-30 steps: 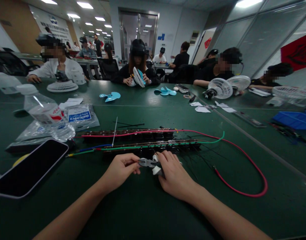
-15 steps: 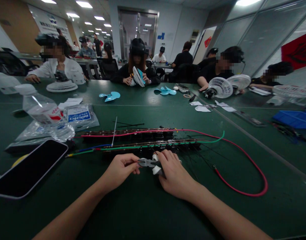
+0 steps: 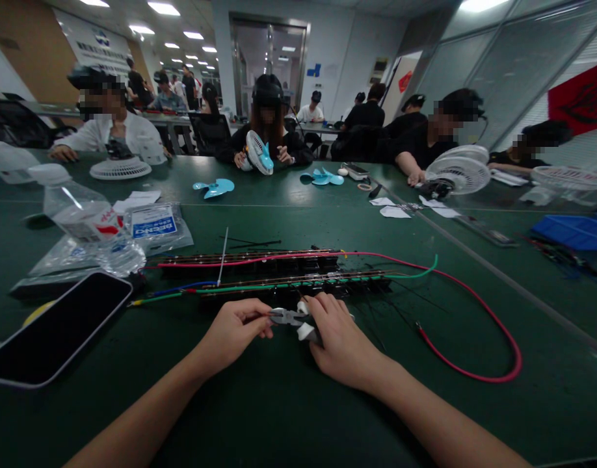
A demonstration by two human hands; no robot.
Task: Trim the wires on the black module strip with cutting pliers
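Observation:
My right hand (image 3: 338, 341) grips small cutters (image 3: 292, 320) by their white handles, the metal jaws pointing left. My left hand (image 3: 234, 330) pinches something thin right at the jaws; what it is I cannot make out. Both hands rest on the green table (image 3: 289, 403), just in front of two long black terminal strips (image 3: 279, 273). Red wire (image 3: 474, 374), green wire (image 3: 415, 273) and blue wire (image 3: 181, 288) run along and out of the strips. A white cable tie (image 3: 223, 257) lies across the strips' left part.
A dark phone (image 3: 54, 331) lies at the near left, with a plastic bottle (image 3: 84, 224) and plastic bags (image 3: 155, 227) behind it. Black cable ties (image 3: 252, 244) lie beyond the strips. Other people work on white fans (image 3: 457, 172) and blue blades (image 3: 214, 187) at the far side. A blue tray (image 3: 571, 233) stands right.
My hands and the cutters have stayed put. Across the table, one person turned a blue-bladed fan and another shifted a white fan to the right.

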